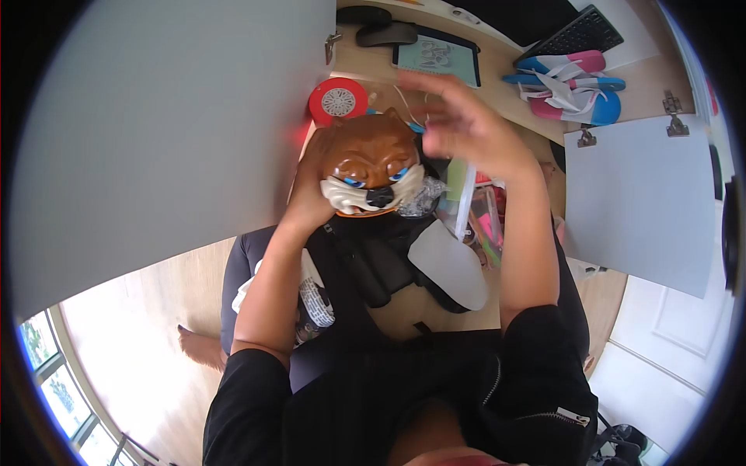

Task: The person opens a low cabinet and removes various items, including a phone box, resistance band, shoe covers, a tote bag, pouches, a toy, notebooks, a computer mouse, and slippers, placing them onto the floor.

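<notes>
A glossy brown cartoon animal head (371, 155) with blue eyes, a black nose and cream cheeks faces me in the middle of the view. My left hand (312, 182) is wrapped round its left side; the fingertips are hidden behind it. To the right of the head, my right hand (474, 128) is raised with its fingers apart and holds nothing. Those fingers are slightly blurred. Crumpled clear plastic (423, 198) lies beside the head's cheek. Just behind the head is a round red object (338, 99) with a white patterned centre.
Below the head are black items and a grey rounded flat piece (447, 262). A clear bag (486, 213) of colourful things lies to the right. Large grey panels (171, 124) flank me. Flip-flops (575, 89), a notebook (439, 58) and a keyboard (581, 35) lie farther back.
</notes>
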`<state>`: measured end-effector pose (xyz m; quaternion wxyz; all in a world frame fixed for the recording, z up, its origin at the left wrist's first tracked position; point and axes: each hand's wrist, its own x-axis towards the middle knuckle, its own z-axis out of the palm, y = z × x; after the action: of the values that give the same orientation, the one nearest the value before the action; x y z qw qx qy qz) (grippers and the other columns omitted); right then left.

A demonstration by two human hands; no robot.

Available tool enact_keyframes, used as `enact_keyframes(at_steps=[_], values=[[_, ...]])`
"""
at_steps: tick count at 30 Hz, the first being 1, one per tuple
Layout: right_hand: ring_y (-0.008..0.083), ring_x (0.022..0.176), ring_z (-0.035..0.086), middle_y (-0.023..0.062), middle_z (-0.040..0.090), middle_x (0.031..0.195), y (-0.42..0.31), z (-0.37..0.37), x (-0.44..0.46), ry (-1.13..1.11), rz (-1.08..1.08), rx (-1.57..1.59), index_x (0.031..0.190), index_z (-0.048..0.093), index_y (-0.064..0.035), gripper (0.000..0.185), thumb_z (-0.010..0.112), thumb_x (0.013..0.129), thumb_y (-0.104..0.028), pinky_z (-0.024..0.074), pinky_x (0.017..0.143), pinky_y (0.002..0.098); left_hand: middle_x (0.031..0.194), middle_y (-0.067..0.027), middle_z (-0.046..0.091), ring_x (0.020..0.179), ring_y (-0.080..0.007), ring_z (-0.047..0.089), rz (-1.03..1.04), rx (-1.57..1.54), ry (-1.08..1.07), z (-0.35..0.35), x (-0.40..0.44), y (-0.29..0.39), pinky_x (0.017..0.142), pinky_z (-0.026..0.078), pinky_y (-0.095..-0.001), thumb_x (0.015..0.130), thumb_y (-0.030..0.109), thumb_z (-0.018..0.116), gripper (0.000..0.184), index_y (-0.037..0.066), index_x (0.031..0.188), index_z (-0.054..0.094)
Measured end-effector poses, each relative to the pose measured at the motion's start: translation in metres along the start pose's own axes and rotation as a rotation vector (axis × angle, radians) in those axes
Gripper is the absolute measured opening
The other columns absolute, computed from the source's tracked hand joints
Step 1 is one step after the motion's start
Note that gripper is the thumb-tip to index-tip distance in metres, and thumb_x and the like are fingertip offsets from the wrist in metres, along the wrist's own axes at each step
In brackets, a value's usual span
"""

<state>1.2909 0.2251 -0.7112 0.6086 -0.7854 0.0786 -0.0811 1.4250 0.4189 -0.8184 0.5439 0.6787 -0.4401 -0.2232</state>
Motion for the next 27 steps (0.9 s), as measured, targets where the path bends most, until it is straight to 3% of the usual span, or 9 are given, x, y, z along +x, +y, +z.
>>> enact_keyframes(at_steps=[4, 5, 8, 10, 14, 17, 19, 22, 27], values=[[0.0294, 0.111, 0.053, 0.0117, 0.052, 0.122, 0.096, -0.064, 0.026, 0.477, 0.294, -0.886, 0.122, 0.056, -0.0154, 0.048, 0.067, 0.079, -0.034, 0.0447, 0.092, 0.0390, 0.124, -0.0180, 0.048, 0.117, -0.0292, 0.048, 0.051, 0.000, -0.055, -0.018, -0.011, -0.008, 0.099, 0.036, -0.0347, 0.063, 0.013, 0.077, 0.070, -0.004, 0.123, 0.045], [0.0294, 0.111, 0.053, 0.0117, 0.052, 0.122, 0.116, -0.071, 0.027, 0.484, 0.292, -0.884, 0.122, 0.056, -0.0154, 0.048, 0.067, 0.079, -0.034, 0.0447, 0.092, 0.0390, 0.123, -0.0172, 0.049, 0.116, -0.0280, 0.049, -0.012, -0.071, -0.056, -0.021, -0.016, -0.007, 0.099, 0.037, -0.0343, 0.063, 0.012, 0.077, 0.069, -0.004, 0.123, 0.045], [0.0321, 0.112, 0.052, 0.0111, 0.050, 0.126, 0.146, -0.081, 0.033, 0.469, 0.227, -1.126, 0.124, 0.053, -0.0175, 0.048, 0.065, 0.079, -0.030, 0.0444, 0.091, 0.0411, 0.121, -0.0152, 0.049, 0.113, -0.0252, 0.050, -0.044, -0.067, -0.043, -0.023, -0.027, -0.009, 0.096, 0.039, -0.0331, 0.064, 0.010, 0.077, 0.067, -0.003, 0.122, 0.046], [0.0309, 0.114, 0.051, 0.0110, 0.047, 0.130, 0.149, -0.087, 0.035, 0.440, -0.124, -1.538, 0.128, 0.049, -0.0199, 0.049, 0.062, 0.081, -0.023, 0.0438, 0.093, 0.0415, 0.119, -0.0124, 0.049, 0.109, -0.0220, 0.052, -0.011, -0.088, -0.057, -0.020, -0.026, 0.001, 0.089, 0.044, -0.0306, 0.064, 0.009, 0.078, 0.068, -0.002, 0.123, 0.046], [0.0293, 0.113, 0.052, 0.0114, 0.047, 0.131, 0.157, -0.102, 0.041, 0.239, -0.114, -1.441, 0.133, 0.042, -0.0224, 0.052, 0.057, 0.083, -0.016, 0.0457, 0.092, 0.0391, 0.117, -0.0112, 0.049, 0.109, -0.0218, 0.052, 0.016, -0.037, -0.161, -0.022, -0.020, 0.007, 0.087, 0.045, -0.0306, 0.063, 0.008, 0.079, 0.069, -0.002, 0.123, 0.046], [0.0289, 0.110, 0.055, 0.0104, 0.050, 0.128, 0.165, -0.102, 0.047, 0.200, -0.117, -1.583, 0.131, 0.044, -0.0197, 0.054, 0.056, 0.080, -0.008, 0.0526, 0.082, 0.0371, 0.117, -0.0101, 0.049, 0.110, -0.0212, 0.051, -0.049, -0.062, -0.268, -0.019, -0.018, 0.008, 0.088, 0.045, -0.0309, 0.064, 0.009, 0.079, 0.072, 0.001, 0.127, 0.044], [0.0296, 0.096, 0.062, 0.0109, 0.055, 0.122, 0.165, -0.101, 0.049, 0.223, -0.159, -1.655, 0.128, 0.044, -0.0150, 0.051, 0.054, 0.078, -0.005, 0.0554, 0.072, 0.0357, 0.118, -0.0098, 0.049, 0.111, -0.0208, 0.051, -0.060, -0.039, -0.268, -0.019, -0.020, 0.006, 0.091, 0.044, -0.0314, 0.065, 0.005, 0.077, 0.074, 0.005, 0.130, 0.043], [0.0307, 0.084, 0.065, 0.0129, 0.059, 0.115, 0.149, -0.102, 0.045, 0.155, -0.030, -1.557, 0.122, 0.047, -0.0106, 0.044, 0.053, 0.079, -0.006, 0.0550, 0.070, 0.0376, 0.120, -0.0097, 0.048, 0.112, -0.0208, 0.050, -0.040, -0.084, -0.258, -0.014, -0.021, 0.006, 0.095, 0.043, -0.0317, 0.065, 0.000, 0.076, 0.075, 0.007, 0.131, 0.042], [0.0293, 0.078, 0.065, 0.0128, 0.064, 0.098, 0.113, -0.098, 0.015, 0.203, 0.016, -1.512, 0.116, 0.049, -0.0104, 0.036, 0.054, 0.081, -0.013, 0.0531, 0.067, 0.0397, 0.124, -0.0084, 0.045, 0.116, -0.0213, 0.047, -0.109, -0.115, -0.350, -0.014, -0.021, -0.003, 0.098, 0.041, -0.0322, 0.064, -0.005, 0.075, 0.078, 0.008, 0.132, 0.042]])
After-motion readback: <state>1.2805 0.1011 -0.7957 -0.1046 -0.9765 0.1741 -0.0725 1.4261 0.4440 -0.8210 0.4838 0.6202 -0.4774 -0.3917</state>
